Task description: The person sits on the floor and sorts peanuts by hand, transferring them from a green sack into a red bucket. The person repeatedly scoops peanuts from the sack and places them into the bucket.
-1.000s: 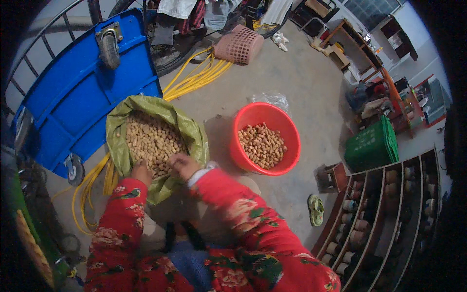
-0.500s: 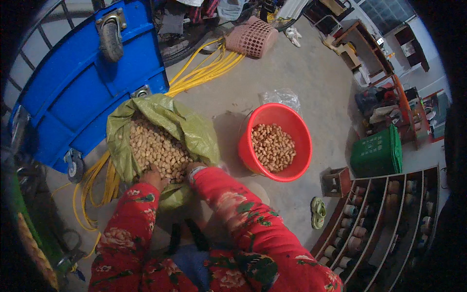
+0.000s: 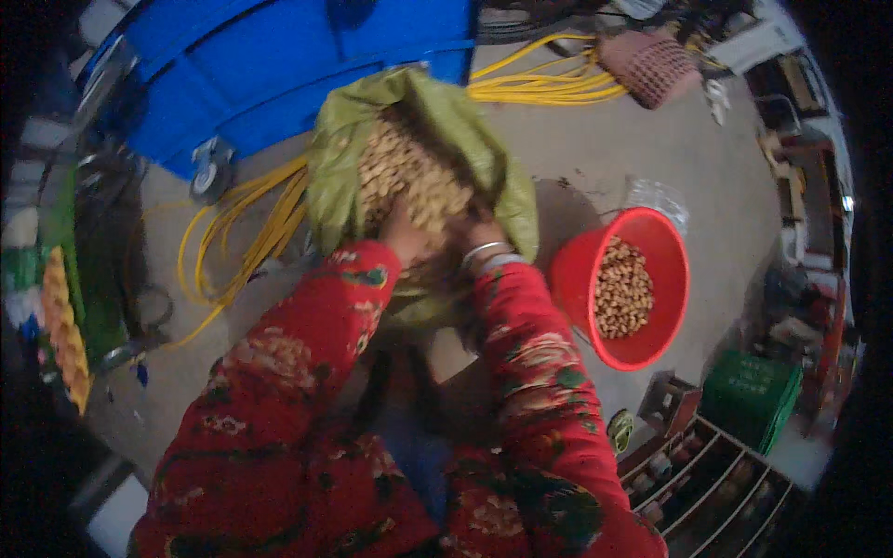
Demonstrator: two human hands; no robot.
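Note:
An olive-green woven sack [image 3: 516, 200] stands open in front of me, filled with tan nuts that look like unshelled peanuts [image 3: 395, 167]. Both my hands reach into its near side. My left hand [image 3: 406, 234] is sunk among the peanuts, its fingers blurred and partly covered. Facing it, my right hand [image 3: 478, 232], with a silvery bangle at the wrist, lies against the peanuts by the sack's right wall. A pale heap of peanuts shows between the two hands; whether they grip it is smeared by motion. To the right, a red bucket [image 3: 684, 288] holds browner nuts.
A blue wheeled platform [image 3: 279, 84] stands beyond the sack at the left. Yellow hose [image 3: 246, 237] coils beside the sack. Clear plastic [image 3: 659, 200] lies behind the bucket. A pink basket [image 3: 651, 70], a green bin [image 3: 752, 395] and a shoe rack [image 3: 707, 484] stand farther out.
The view has swung, so the sack and bucket sit farther right in the picture. My hands have pushed farther in among the peanuts, with a paler heap of them now between my palms.

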